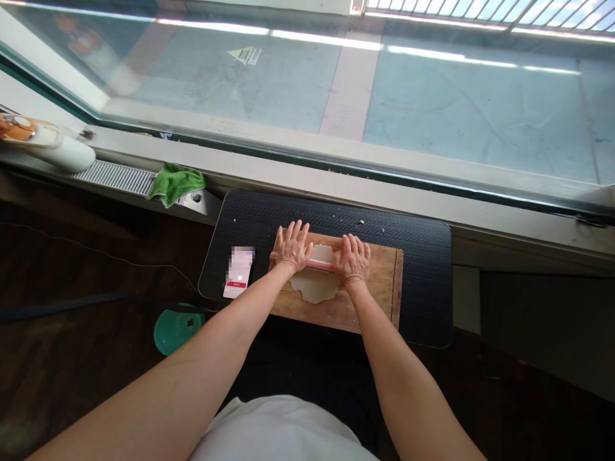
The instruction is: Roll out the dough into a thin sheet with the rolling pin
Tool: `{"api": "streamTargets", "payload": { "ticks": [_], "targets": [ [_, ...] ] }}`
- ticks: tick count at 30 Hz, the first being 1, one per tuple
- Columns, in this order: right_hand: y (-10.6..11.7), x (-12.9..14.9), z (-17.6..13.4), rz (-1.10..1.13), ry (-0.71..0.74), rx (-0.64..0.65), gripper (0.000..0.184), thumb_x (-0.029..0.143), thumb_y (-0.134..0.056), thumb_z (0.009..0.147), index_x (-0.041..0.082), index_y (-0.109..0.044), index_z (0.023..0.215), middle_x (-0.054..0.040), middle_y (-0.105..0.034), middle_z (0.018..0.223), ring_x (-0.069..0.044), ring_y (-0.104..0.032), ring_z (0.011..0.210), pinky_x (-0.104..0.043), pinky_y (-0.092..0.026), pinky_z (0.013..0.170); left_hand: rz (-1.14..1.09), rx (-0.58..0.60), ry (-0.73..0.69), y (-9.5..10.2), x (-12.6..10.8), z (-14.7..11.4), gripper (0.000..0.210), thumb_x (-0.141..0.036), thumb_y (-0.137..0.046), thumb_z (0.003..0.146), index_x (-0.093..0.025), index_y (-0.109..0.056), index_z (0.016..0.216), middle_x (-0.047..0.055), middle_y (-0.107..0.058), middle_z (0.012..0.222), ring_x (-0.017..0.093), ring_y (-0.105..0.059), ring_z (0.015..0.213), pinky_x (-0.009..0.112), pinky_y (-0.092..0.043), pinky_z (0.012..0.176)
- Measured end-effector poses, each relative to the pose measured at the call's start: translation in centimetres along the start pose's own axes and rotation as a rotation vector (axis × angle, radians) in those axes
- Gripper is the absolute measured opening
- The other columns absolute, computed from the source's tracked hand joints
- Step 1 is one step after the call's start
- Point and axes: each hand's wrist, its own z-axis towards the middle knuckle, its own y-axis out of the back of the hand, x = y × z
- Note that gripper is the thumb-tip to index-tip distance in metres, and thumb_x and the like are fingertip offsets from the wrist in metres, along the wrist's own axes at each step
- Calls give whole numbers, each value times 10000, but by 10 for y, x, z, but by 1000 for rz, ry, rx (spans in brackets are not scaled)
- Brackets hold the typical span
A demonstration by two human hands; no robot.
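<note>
Dough [314, 287] lies flat, irregular in outline, on wooden board [382, 282] atop black desk [425, 282]. Pinkish rolling pin [321, 265] sits across dough, which shows on both sides of it. Left hand [291, 248] and right hand [353, 259] palm-down over opposite pin ends, fingers open and extended forward; pin ends hidden beneath. Phone [240, 272] on desk, left of board. Green cloth [175, 184] on radiator [120, 176] below window.

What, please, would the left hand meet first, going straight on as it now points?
Across the black tabletop, the left hand would probably meet the white window ledge first, though depth is unclear.
</note>
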Motion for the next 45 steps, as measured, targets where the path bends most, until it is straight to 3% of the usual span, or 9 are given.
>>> {"api": "streamTargets", "payload": {
  "ticks": [2, 9, 17, 25, 33, 40, 42, 45],
  "targets": [
    [0, 0, 0, -8, -15, 8, 565, 256, -475, 895, 83, -575, 1424, -186, -586, 1459, -298, -464, 1369, -509, -241, 1186, 0, 0, 6, 0, 0, 0, 625, -383, -425, 973, -166, -414, 1559, 117, -369, 1650, 307, -279, 1542, 585, -116, 1269],
    [5, 4, -49, -23, 66, -9, 503, 265, -473, 914, 140, -631, 1374, -146, -593, 1471, -283, -499, 1340, -460, -288, 1168, 18, 32, -32, -7, 3, -45, 608, -404, -449, 961, -185, -470, 1528, 112, -442, 1608, 330, -350, 1502, 593, -133, 1268],
    [0, -2, 13, 12, -65, 10, 586, 243, -484, 878, 100, -549, 1443, -190, -543, 1499, -304, -417, 1400, -550, -236, 1188, 25, 23, 24, 2, -1, 13, 618, -390, -424, 985, -154, -407, 1556, 142, -338, 1661, 314, -261, 1549, 600, -110, 1265],
    [6, 3, -36, -2, 35, -5, 499, 250, -487, 882, 140, -629, 1348, -151, -593, 1455, -290, -485, 1338, -485, -288, 1170, 18, 10, -44, -4, 3, -34, 582, -408, -457, 965, -183, -488, 1502, 130, -426, 1615, 324, -341, 1506, 607, -131, 1262],
    [0, -4, 14, 4, -31, -17, 547, 245, -494, 862, 112, -582, 1386, -181, -575, 1456, -300, -448, 1363, -534, -243, 1185, -2, -36, -29, 0, 1, 12, 557, -363, -432, 981, -142, -491, 1489, 157, -407, 1620, 315, -321, 1516, 601, -126, 1265],
    [6, 2, -37, 18, 47, -42, 430, 246, -488, 885, 156, -646, 1274, -140, -635, 1381, -281, -513, 1275, -470, -295, 1154, -2, -23, -61, -5, 2, -36, 546, -376, -465, 960, -170, -528, 1462, 143, -451, 1594, 328, -330, 1510, 602, -122, 1267],
    [6, 1, -34, 21, 52, -42, 422, 251, -499, 877, 156, -651, 1259, -143, -641, 1358, -284, -510, 1264, -474, -299, 1148, -5, -23, -58, -6, 3, -34, 549, -379, -468, 960, -173, -523, 1466, 142, -445, 1598, 331, -327, 1511, 609, -125, 1264],
    [3, -2, -8, 22, 23, -41, 459, 259, -520, 852, 146, -635, 1282, -163, -626, 1353, -296, -485, 1284, -502, -285, 1151, -13, -31, -42, -3, 2, -9, 555, -378, -454, 970, -171, -499, 1484, 148, -421, 1612, 332, -318, 1514, 622, -123, 1258]
  ]
}}
